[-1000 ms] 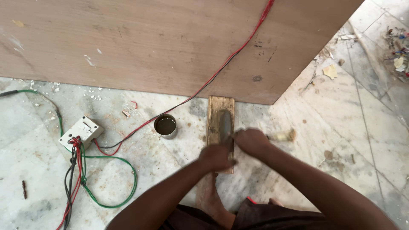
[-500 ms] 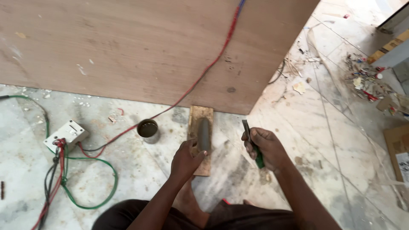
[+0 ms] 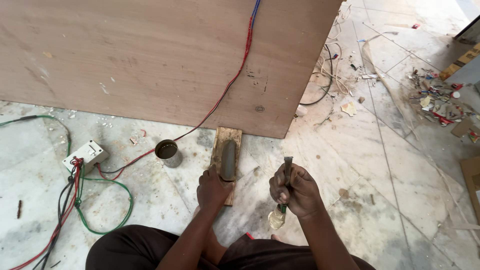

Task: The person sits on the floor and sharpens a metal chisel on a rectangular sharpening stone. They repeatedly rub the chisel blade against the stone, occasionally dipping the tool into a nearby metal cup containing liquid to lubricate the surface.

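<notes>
A large plywood board (image 3: 150, 55) stands over a pale marble floor (image 3: 390, 190), with red and blue wires (image 3: 235, 75) running down its face. On the floor below it lie a wooden block holding a grey sharpening stone (image 3: 228, 160), a white switch box (image 3: 86, 155) with tangled cables, and a small round tin (image 3: 167, 150) of dark liquid. The left hand (image 3: 212, 189) rests with curled fingers on the block's near end, while the right hand (image 3: 295, 190), just beside it, is closed around a chisel (image 3: 287, 177), blade up.

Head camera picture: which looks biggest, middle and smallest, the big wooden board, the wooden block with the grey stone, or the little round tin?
1. Big wooden board, by far the largest.
2. Wooden block with the grey stone.
3. Little round tin, smallest.
</notes>
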